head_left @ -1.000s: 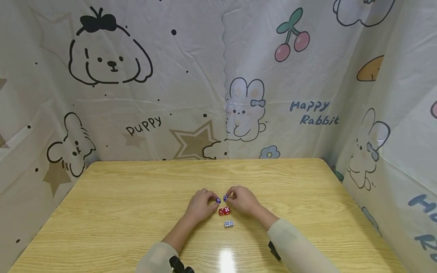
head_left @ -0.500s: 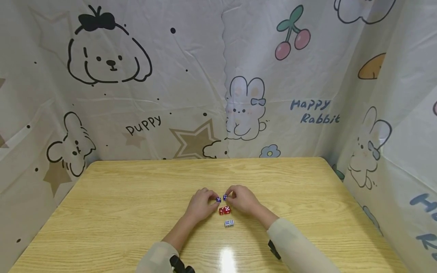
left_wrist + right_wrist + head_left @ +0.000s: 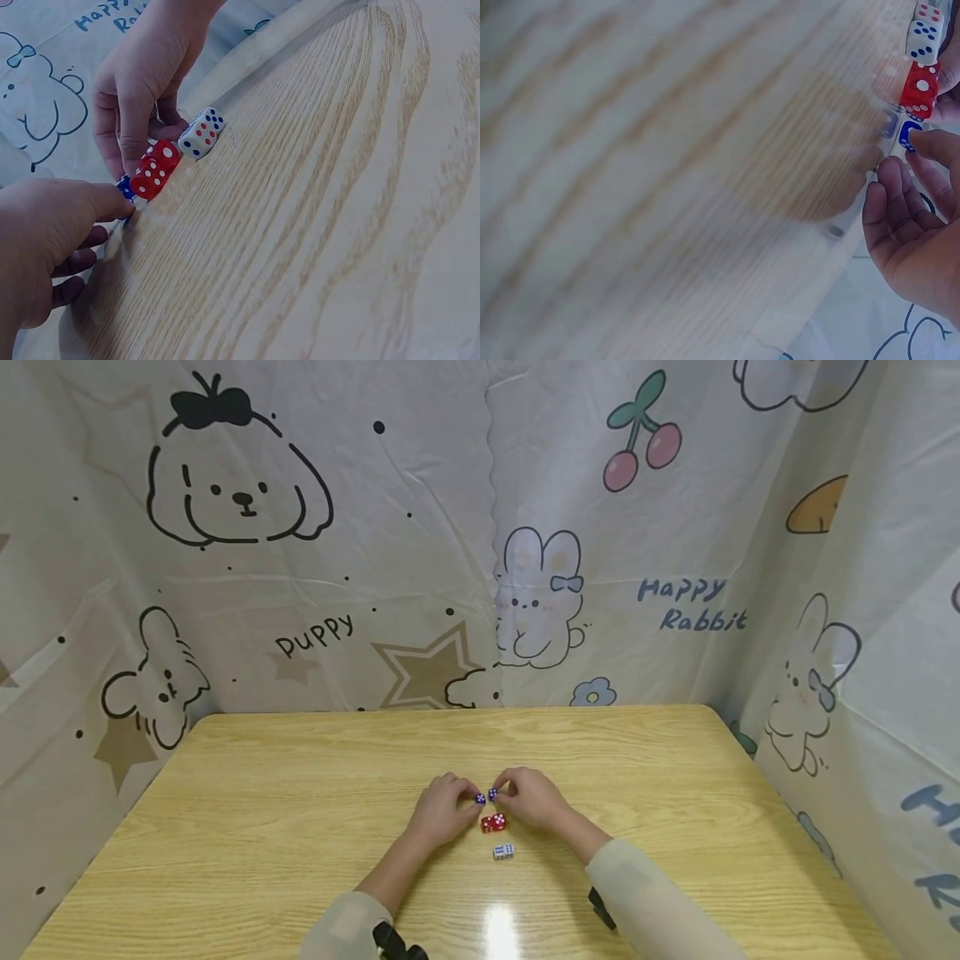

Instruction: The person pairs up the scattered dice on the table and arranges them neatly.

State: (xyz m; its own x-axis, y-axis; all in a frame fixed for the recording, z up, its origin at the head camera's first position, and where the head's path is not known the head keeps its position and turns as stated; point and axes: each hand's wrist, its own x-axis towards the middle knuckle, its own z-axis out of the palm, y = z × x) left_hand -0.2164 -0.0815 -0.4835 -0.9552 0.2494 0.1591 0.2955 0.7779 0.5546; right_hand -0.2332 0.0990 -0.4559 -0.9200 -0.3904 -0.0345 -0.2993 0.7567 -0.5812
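Between thumb and forefinger, my left hand (image 3: 441, 810) pinches a blue die (image 3: 480, 799) at the middle of the table. Facing it, my right hand (image 3: 534, 797) pinches a second blue die (image 3: 492, 794), with a narrow gap between the two. Just nearer to me sits a pair of red dice (image 3: 493, 822), side by side. A pair of white dice (image 3: 503, 852) with blue pips on top stands nearer still. In the right wrist view, the right thumb presses the side of a blue die (image 3: 910, 135), and the other fingers curl loosely below.
The wooden table (image 3: 300, 793) reaches back to a pale curtain (image 3: 420, 560) printed with cartoon animals. More of the curtain hangs along both sides. Black wrist straps (image 3: 397, 942) show at the sleeves.
The blue die in my right hand has come slightly left, closer to the one in my left hand. The red and white dice stay in place.
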